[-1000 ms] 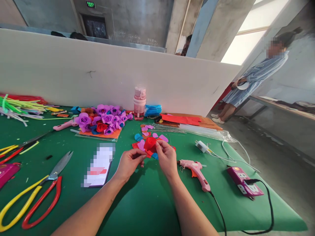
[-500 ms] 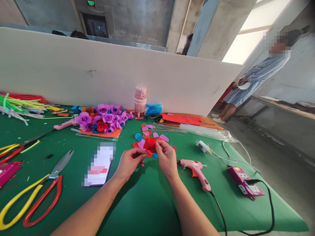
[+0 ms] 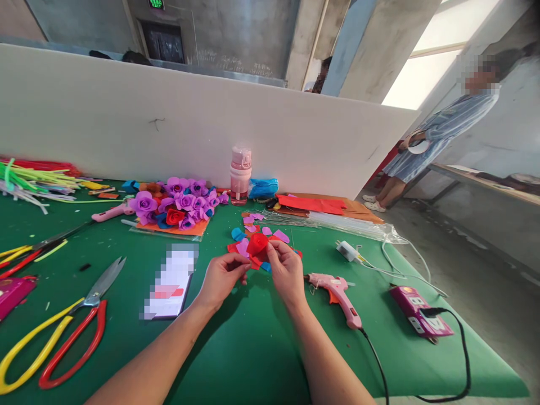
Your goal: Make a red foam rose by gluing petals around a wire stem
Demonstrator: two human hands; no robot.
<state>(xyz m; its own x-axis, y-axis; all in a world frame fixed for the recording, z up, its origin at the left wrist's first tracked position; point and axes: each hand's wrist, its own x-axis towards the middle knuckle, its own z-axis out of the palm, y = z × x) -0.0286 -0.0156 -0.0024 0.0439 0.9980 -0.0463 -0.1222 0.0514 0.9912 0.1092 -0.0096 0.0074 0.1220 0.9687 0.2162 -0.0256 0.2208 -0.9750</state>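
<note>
My right hand [image 3: 287, 271] pinches a rolled red foam flower [image 3: 257, 246] above the green table [image 3: 248, 349], thumb and fingers closed on it. My left hand [image 3: 222, 277] is curled beside it, fingertips pinched together at the flower's lower left edge. Loose foam petals [image 3: 253, 230] in pink, blue and red lie just behind the hands. A pink glue gun [image 3: 337, 291] lies right of my right hand.
A pile of purple foam roses [image 3: 179, 203] lies on an orange sheet. Yellow-and-red scissors [image 3: 63, 332] lie at left, a phone [image 3: 171, 281] nearer centre. A pink bottle [image 3: 240, 175] stands by the white partition. A pink power strip [image 3: 419, 318] lies at right. A person stands far right.
The red flower has turned slightly in my fingers and looks more tightly rolled. Hands stay in the same place.
</note>
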